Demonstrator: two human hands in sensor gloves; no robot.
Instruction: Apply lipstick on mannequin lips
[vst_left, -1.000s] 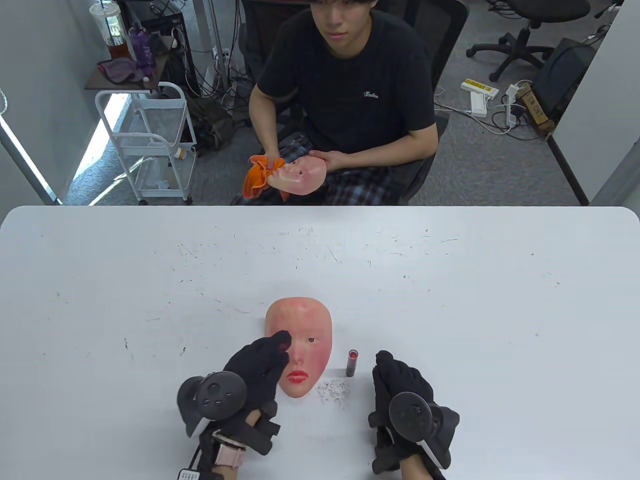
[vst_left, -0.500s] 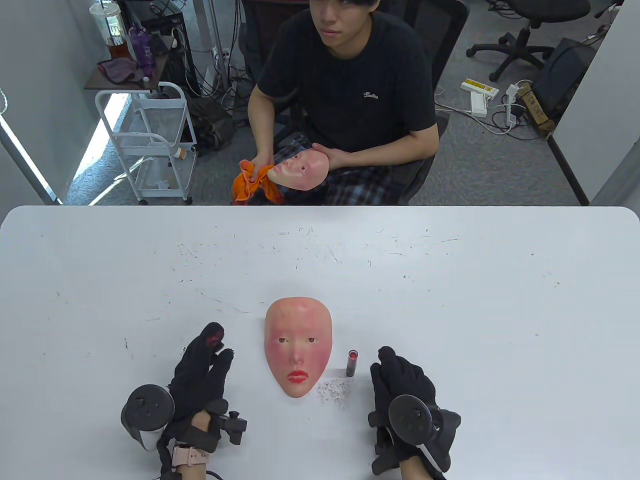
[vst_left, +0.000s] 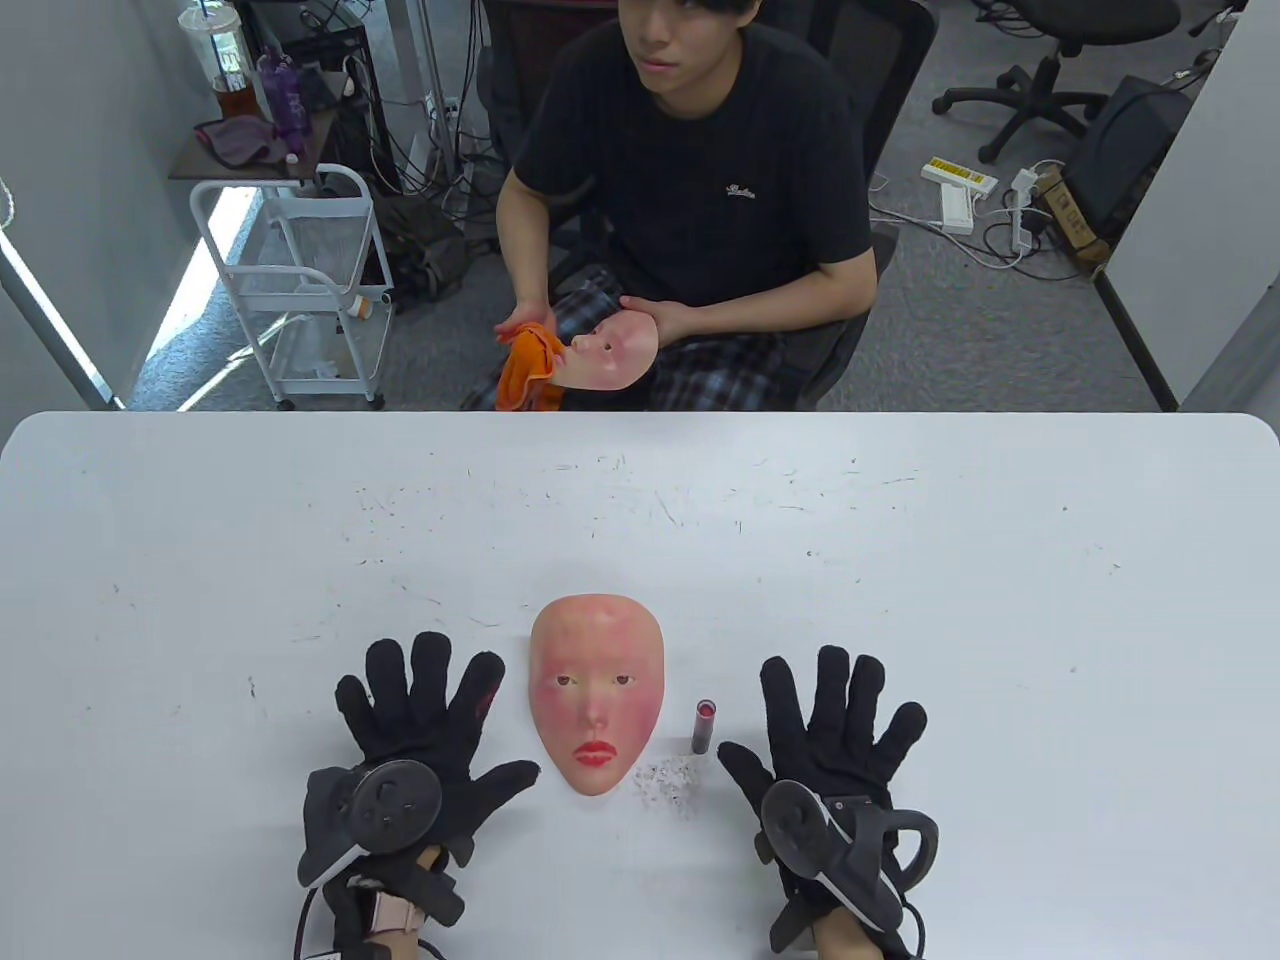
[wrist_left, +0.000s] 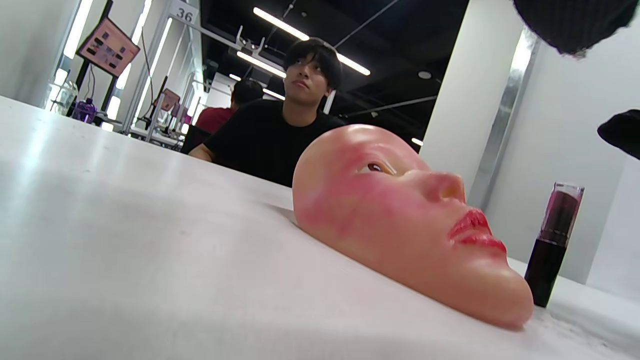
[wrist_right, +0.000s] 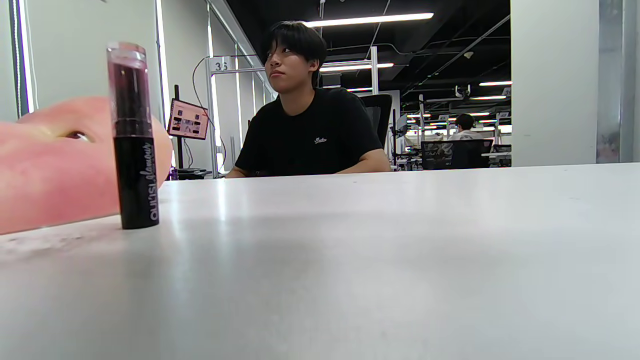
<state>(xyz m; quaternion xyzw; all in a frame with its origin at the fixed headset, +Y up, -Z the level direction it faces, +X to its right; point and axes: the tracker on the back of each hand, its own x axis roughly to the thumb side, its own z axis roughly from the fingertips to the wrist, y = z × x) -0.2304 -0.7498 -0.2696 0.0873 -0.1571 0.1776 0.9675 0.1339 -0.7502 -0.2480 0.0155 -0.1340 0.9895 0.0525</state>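
Lipstick job looks pretty much finished

Lips (vst_left: 595, 752) on the mask (vst_left: 597, 690) are already a solid red, top and bottom, and from the left wrist view the colour looks even along the side I can see. So my guess is the painting part is done, or close to it.

The lipstick (vst_left: 705, 727) is standing upright on the table (vst_left: 900, 560) just right of the mask, near the chin end, not touching it. The clear cap looks to be on, with the dark red stick showing through. There's a little patch of grey crumbs (vst_left: 665, 780) near its base.

Both hands are empty. The left hand (vst_left: 420, 730) lies flat on the table just left of the mask, fingers spread wide. The right hand (vst_left: 830, 730) does the same just right of the lipstick, also splayed and holding nothing.

What's left? Honestly not much that I can spot. Maybe a check for smudges, since the cheeks are quite pink too, but I can't tell if that's stray lipstick or just how the mask is painted.
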